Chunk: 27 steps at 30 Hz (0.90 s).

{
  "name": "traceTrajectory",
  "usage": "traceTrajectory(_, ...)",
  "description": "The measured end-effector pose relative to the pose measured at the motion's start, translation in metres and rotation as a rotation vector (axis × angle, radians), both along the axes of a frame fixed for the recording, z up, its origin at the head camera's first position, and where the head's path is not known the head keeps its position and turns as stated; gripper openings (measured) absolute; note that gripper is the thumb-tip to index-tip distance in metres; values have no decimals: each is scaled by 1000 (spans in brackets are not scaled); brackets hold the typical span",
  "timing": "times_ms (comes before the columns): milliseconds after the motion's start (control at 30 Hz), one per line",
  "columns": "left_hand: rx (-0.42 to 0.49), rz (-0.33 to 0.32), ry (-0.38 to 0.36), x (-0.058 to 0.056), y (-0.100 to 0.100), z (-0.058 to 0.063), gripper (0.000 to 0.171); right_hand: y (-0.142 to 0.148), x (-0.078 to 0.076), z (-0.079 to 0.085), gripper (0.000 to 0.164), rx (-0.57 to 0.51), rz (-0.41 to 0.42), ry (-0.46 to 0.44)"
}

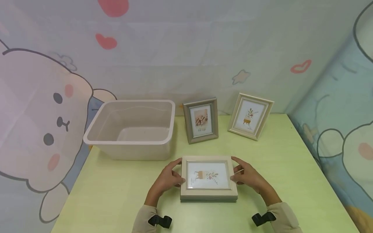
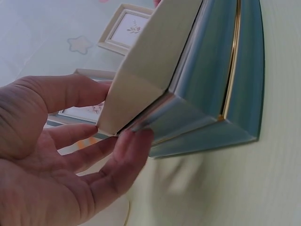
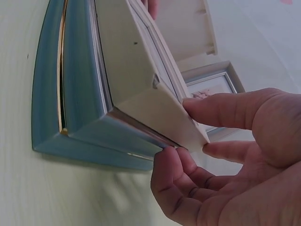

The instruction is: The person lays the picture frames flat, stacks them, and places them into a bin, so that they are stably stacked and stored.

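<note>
– What's nearest?

– Two pale sleeves [image 1: 144, 220], each with a black wrist camera [image 1: 161, 221], at the front of the green counter [image 1: 294, 194].

– And the hands?

– Both are grasping. The left hand [image 1: 167, 177] pinches one short side of a cream frame [image 1: 209, 175], thumb on its face; the right hand [image 1: 249, 177] does the same on the opposite side.

– Where is that frame?

– Front and centre, face up, picture turned sideways, over two stacked blue-green frames [image 2: 207, 75]. I can't tell whether it's slightly raised off them.

– Behind that?

– To the left, a beige bin [image 1: 134, 151]. Right of it, a grey-brown frame [image 1: 215, 123] stands tilted back, showing a flower picture. Farther right, well apart from the bin, another cream-coloured frame [image 1: 250, 116] leans back, showing a potted plant.

– Farthest?

– A pale backdrop [image 1: 180, 48] printed with hearts, a star and cartoon animals.
</note>
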<state>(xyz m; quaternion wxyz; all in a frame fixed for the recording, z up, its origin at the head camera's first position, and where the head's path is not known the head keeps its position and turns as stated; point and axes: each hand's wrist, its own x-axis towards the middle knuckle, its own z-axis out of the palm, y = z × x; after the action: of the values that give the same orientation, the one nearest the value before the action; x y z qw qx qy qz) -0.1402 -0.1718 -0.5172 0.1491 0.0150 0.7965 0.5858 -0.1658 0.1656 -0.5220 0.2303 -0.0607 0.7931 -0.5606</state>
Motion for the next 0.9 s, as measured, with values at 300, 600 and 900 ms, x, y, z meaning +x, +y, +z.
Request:
traceTrajectory(300,-120,-2,157,-7,3,11,77,13,-22,8,63,0,40,155)
traceTrajectory(600,-80,-47,235,-33,17,33,78,15,-72,14,45,-23,30,469)
traceTrajectory(900,6,-13,137,-68,26,52,78,2,-117,29,42,-14,20,585)
